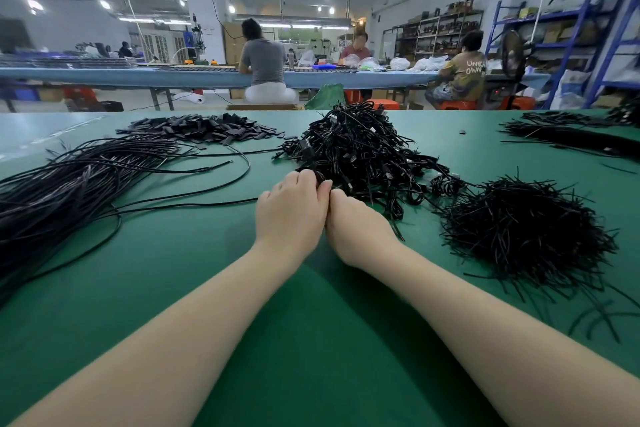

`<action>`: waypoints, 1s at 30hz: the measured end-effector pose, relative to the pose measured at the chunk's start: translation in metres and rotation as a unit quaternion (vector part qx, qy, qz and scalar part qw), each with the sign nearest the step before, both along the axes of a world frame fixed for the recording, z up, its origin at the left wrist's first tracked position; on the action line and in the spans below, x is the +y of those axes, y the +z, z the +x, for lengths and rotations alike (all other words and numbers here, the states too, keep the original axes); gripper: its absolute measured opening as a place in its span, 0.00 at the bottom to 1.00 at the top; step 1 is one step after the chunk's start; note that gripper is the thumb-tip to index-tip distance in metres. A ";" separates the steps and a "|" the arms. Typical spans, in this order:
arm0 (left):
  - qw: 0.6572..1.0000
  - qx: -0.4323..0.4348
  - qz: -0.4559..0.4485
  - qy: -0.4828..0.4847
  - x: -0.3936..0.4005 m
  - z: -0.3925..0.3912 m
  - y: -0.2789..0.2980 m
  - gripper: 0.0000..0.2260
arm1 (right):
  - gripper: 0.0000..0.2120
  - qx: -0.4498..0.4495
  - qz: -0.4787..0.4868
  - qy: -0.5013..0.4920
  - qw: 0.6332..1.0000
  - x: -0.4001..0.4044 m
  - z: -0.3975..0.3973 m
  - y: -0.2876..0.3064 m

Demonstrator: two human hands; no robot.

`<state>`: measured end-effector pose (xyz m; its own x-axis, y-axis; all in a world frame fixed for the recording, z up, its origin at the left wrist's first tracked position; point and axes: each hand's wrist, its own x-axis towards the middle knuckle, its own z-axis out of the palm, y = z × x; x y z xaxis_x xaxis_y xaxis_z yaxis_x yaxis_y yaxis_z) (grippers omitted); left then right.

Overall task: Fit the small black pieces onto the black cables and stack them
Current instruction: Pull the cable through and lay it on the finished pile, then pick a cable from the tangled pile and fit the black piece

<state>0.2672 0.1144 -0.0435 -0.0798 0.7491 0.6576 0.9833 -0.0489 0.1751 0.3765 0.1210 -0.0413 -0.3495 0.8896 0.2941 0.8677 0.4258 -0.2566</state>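
Observation:
My left hand (291, 211) and my right hand (356, 225) meet side by side at the near edge of a tangled heap of black cables (360, 152) in the middle of the green table (311, 340). The fingers of both hands curl into the heap's edge and grip cables there; the fingertips are hidden among them. A flat pile of small black pieces (204, 130) lies at the back left. A long bundle of straight black cables (69, 184) stretches across the left side.
A mound of short black strips (526, 232) lies to the right of my right arm. More black cable bundles (575, 135) lie at the far right. Beyond the table edge, several people sit at a long blue workbench (138, 76); blue shelving (588, 45) stands right.

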 end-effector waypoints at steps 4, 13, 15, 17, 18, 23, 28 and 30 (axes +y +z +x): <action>0.992 -0.076 0.067 -0.069 -0.004 -0.006 -0.003 0.11 | 0.09 0.063 -0.058 -0.027 0.996 0.003 0.005 -0.001; 0.957 0.274 0.047 -0.084 0.001 -0.035 0.001 0.13 | 0.08 -0.137 -0.081 0.068 0.985 0.016 0.019 0.032; 0.950 0.285 0.094 -0.081 0.000 -0.029 0.002 0.09 | 0.12 -0.160 -0.063 0.079 0.982 0.019 0.026 0.042; 0.945 0.296 0.119 -0.072 0.000 -0.021 0.004 0.06 | 0.14 -0.176 -0.046 0.093 0.979 0.019 0.035 0.051; 0.944 0.298 0.123 -0.069 -0.001 -0.017 0.005 0.06 | 0.14 -0.184 -0.039 0.102 0.977 0.018 0.037 0.054; 0.942 0.303 0.119 -0.080 0.001 -0.004 -0.002 0.10 | 0.13 -0.285 -0.025 0.109 0.952 0.012 0.048 0.058; 0.994 0.080 0.011 -0.076 0.003 -0.022 -0.011 0.08 | 0.31 -0.375 -0.004 0.010 0.927 0.030 0.089 0.128; 0.995 -0.043 -0.034 -0.085 0.008 -0.029 -0.016 0.11 | 0.25 -0.392 -0.092 -0.028 0.915 0.034 0.113 0.142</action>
